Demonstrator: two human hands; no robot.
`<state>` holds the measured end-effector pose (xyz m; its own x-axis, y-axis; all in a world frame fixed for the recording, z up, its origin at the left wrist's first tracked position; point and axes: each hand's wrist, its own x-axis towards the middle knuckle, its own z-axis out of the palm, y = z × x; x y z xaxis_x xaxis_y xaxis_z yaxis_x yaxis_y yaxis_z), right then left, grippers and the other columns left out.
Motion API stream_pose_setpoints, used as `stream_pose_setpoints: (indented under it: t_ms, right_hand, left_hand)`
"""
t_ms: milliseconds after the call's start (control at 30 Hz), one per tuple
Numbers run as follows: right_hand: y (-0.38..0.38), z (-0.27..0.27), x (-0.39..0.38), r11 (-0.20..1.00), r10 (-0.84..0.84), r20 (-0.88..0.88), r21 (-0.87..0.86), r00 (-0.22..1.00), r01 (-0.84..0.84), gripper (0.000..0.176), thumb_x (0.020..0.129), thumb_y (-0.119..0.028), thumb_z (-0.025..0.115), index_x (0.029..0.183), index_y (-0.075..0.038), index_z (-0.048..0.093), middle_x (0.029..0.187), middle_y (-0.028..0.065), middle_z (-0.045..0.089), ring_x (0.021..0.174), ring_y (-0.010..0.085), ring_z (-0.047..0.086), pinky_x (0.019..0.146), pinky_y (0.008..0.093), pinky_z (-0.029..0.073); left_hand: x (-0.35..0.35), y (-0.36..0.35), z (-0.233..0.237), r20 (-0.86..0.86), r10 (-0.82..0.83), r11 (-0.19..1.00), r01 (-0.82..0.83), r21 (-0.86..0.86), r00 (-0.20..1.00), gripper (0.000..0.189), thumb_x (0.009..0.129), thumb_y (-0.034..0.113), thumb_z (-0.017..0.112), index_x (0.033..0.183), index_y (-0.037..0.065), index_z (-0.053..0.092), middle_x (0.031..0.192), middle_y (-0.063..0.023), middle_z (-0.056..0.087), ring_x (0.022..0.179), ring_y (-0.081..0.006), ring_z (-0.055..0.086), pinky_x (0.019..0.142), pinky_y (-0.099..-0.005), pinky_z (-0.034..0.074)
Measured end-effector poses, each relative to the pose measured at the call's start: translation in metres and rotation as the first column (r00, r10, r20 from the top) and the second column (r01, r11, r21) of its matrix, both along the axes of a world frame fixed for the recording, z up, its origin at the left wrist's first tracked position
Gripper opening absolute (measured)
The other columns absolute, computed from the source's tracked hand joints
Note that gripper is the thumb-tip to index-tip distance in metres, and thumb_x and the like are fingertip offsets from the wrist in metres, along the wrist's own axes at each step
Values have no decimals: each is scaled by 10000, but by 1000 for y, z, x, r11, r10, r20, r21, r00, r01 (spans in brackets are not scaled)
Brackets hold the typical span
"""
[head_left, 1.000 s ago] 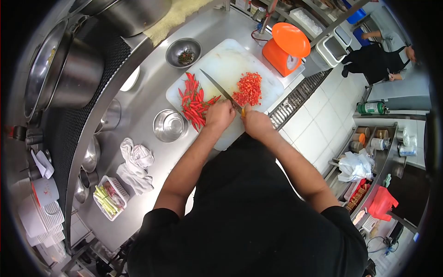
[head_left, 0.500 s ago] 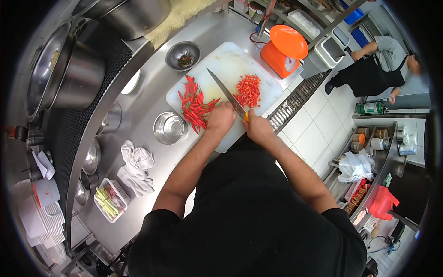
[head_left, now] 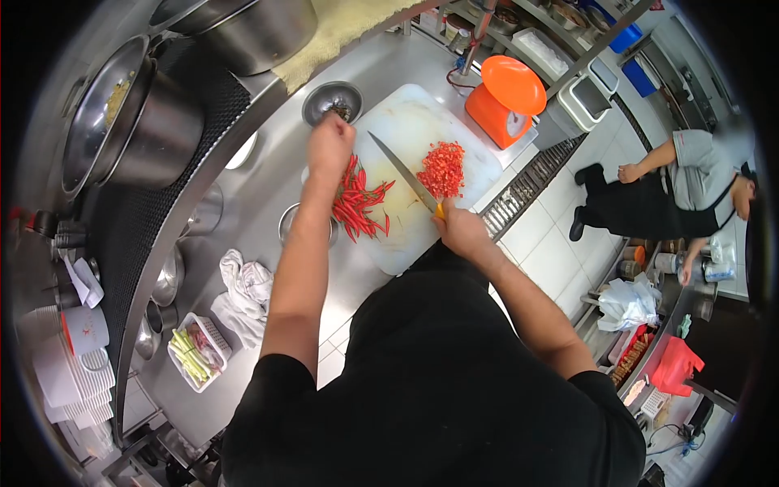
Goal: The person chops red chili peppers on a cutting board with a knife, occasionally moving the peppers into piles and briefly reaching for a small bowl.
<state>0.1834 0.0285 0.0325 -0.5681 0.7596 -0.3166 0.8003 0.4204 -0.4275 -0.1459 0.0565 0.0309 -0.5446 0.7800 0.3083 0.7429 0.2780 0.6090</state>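
Observation:
My right hand (head_left: 466, 232) is wrapped round the yellow handle of a kitchen knife (head_left: 403, 170), whose long blade lies over the white cutting board (head_left: 406, 114). Right of the blade sits a heap of chopped red chilies (head_left: 442, 168). To its left lie whole red chilies (head_left: 357, 203), partly covered by my left forearm. My left hand (head_left: 330, 148) is at the near rim of a small metal bowl (head_left: 312, 99) holding dark green bits. Its fingers are drawn together; whatever they hold is hidden.
An orange scale (head_left: 497, 109) stands beyond the board's right corner. A metal container (head_left: 286, 223) is partly behind my left arm. A white cloth (head_left: 245, 284) and a basket of cut stalks (head_left: 199, 353) lie left. A co-worker (head_left: 682, 174) stands at the right.
My left hand has moved from the near side of the whole chilies forward to the metal bowl. My right hand keeps the knife in nearly the same place. The co-worker has shifted position.

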Motion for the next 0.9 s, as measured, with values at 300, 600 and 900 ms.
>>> stream_pose_setpoints:
  t_ms: [300, 600, 900]
  right_hand:
    - [9, -12, -1, 995, -68, -19, -81, 998, 66, 407, 1023, -341, 613, 1195, 11, 504, 940, 290, 726, 895, 481, 710, 817, 572, 553]
    - [17, -28, -1, 997, -63, -78, -49, 995, 59, 418, 1019, -346, 629, 1145, 29, 496, 903, 299, 714, 875, 490, 703, 795, 578, 548]
    - [14, -30, -1, 998, -64, -105, -25, 992, 62, 412, 1021, -344, 629, 1133, 26, 485, 889, 303, 708, 856, 505, 696, 765, 591, 540]
  left_hand:
    - [-51, 23, -21, -201, -95, 990, 73, -117, 975, 350, 859, 151, 730, 1204, 93, 718, 1148, -186, 736, 1014, -377, 717, 929, -476, 568]
    - [122, -76, -21, 144, -446, 813, 467, -348, 883, 176, 911, 156, 721, 1053, 55, 741, 1071, -170, 700, 1003, -394, 693, 894, -492, 563]
    - [135, -74, -46, 40, -470, 825, 454, -336, 882, 120, 888, 168, 692, 928, 56, 674, 951, -152, 694, 900, -385, 695, 772, -504, 568]
